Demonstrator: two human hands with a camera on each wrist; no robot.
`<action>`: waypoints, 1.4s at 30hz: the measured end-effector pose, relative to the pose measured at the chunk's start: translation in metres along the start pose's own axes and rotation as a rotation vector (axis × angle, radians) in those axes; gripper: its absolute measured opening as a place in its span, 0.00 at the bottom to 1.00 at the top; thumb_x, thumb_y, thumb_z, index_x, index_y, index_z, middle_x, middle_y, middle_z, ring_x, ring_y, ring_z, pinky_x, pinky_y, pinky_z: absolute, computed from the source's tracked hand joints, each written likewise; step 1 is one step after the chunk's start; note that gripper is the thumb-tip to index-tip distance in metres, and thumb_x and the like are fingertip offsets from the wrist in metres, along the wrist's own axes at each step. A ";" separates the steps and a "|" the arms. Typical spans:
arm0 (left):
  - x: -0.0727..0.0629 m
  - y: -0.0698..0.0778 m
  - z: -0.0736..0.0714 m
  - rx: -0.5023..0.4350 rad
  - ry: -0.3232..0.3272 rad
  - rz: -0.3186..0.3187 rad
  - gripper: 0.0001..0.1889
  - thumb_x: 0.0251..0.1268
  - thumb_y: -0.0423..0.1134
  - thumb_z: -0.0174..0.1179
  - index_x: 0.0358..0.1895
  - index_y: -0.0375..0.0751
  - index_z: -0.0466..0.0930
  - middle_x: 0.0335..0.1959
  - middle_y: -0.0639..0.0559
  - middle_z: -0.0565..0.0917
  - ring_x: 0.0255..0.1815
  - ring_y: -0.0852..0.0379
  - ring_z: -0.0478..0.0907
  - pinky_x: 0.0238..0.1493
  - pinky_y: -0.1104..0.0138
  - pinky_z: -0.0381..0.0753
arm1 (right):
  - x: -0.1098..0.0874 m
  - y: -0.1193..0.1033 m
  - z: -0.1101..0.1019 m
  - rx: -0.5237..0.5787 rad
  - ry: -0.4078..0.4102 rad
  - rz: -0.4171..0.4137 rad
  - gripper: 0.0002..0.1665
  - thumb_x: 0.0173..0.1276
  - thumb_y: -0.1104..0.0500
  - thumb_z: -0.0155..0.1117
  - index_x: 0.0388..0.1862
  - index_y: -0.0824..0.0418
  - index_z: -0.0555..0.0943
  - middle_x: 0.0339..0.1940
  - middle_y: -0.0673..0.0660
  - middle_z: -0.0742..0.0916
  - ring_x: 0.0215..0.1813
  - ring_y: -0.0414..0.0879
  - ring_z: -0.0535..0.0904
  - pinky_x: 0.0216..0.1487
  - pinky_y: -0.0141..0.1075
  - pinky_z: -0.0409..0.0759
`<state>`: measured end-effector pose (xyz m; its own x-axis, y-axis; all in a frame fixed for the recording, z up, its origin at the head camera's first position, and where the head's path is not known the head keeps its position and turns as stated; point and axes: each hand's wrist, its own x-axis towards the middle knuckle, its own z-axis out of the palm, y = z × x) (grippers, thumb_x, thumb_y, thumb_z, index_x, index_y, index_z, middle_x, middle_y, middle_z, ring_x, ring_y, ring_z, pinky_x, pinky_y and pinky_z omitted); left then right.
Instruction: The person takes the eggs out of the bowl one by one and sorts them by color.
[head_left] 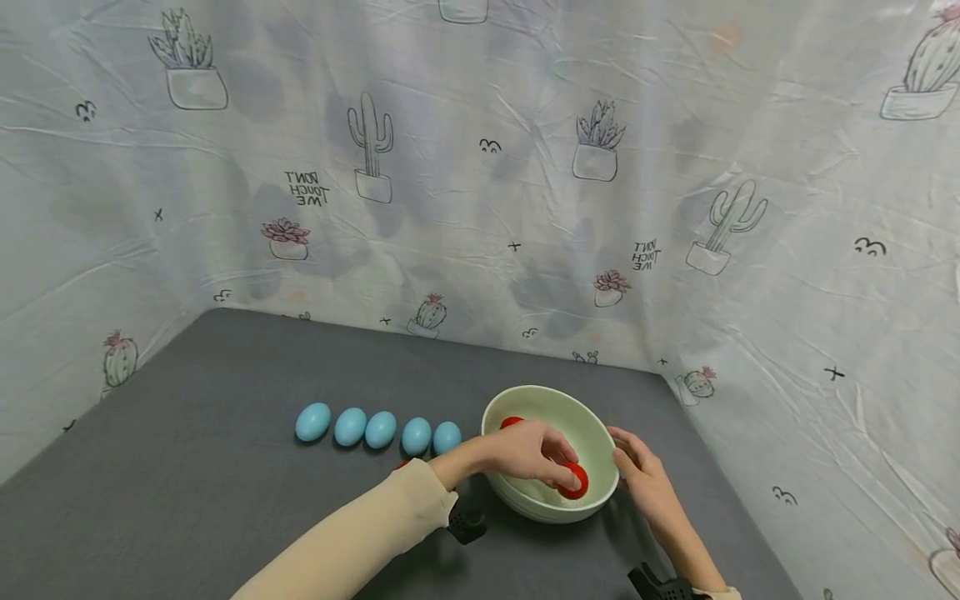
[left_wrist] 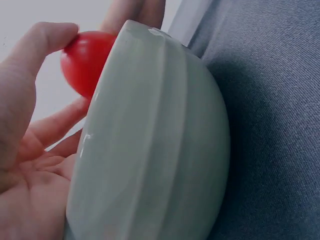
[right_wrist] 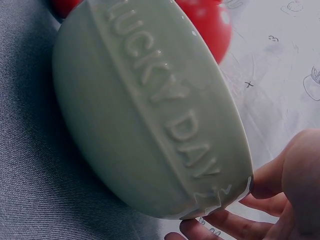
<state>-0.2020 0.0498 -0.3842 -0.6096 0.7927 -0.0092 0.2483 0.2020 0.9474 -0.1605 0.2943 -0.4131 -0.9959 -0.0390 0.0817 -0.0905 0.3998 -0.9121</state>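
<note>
A pale green bowl (head_left: 542,510) stands on the dark grey tabletop, with raised "LUCKY DAY" lettering visible in the right wrist view. My left hand (head_left: 525,452) reaches over it and pinches a red egg (head_left: 576,485) between thumb and fingers, just inside the near right part of the rim. Another red egg (head_left: 512,422) lies in the bowl, partly covered by that hand. At the bowl's right side, my right hand (head_left: 649,479) holds the rim, thumb at the edge and fingers against the outer wall (right_wrist: 145,150).
Several light blue eggs (head_left: 381,430) form a row left of the bowl. Something red (head_left: 403,463) peeks out beside the left sleeve (head_left: 367,525), mostly hidden. Cloth printed with cacti (head_left: 450,167) hangs behind and at both sides of the table.
</note>
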 end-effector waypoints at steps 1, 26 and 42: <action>-0.001 0.000 0.000 0.014 0.018 0.017 0.16 0.63 0.39 0.68 0.52 0.38 0.83 0.39 0.58 0.85 0.39 0.63 0.83 0.43 0.67 0.84 | 0.000 0.000 0.000 0.004 -0.001 0.005 0.22 0.81 0.62 0.47 0.70 0.66 0.68 0.63 0.69 0.77 0.53 0.52 0.79 0.41 0.37 0.83; -0.205 -0.039 -0.071 0.351 0.743 0.155 0.26 0.51 0.43 0.77 0.55 0.47 0.81 0.52 0.55 0.82 0.50 0.57 0.82 0.49 0.62 0.84 | 0.003 -0.006 0.003 -0.008 -0.008 -0.022 0.23 0.81 0.62 0.48 0.71 0.65 0.68 0.63 0.69 0.76 0.55 0.59 0.78 0.41 0.36 0.83; -0.227 -0.072 -0.070 0.358 0.569 0.009 0.31 0.53 0.53 0.75 0.57 0.37 0.81 0.54 0.49 0.82 0.51 0.51 0.82 0.50 0.62 0.83 | 0.000 -0.003 0.002 -0.013 0.003 -0.017 0.22 0.81 0.62 0.47 0.71 0.65 0.68 0.63 0.70 0.76 0.55 0.60 0.78 0.42 0.36 0.83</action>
<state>-0.1342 -0.1852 -0.4274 -0.8836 0.3885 0.2614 0.4301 0.4526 0.7811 -0.1600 0.2911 -0.4107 -0.9942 -0.0430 0.0982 -0.1072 0.4111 -0.9053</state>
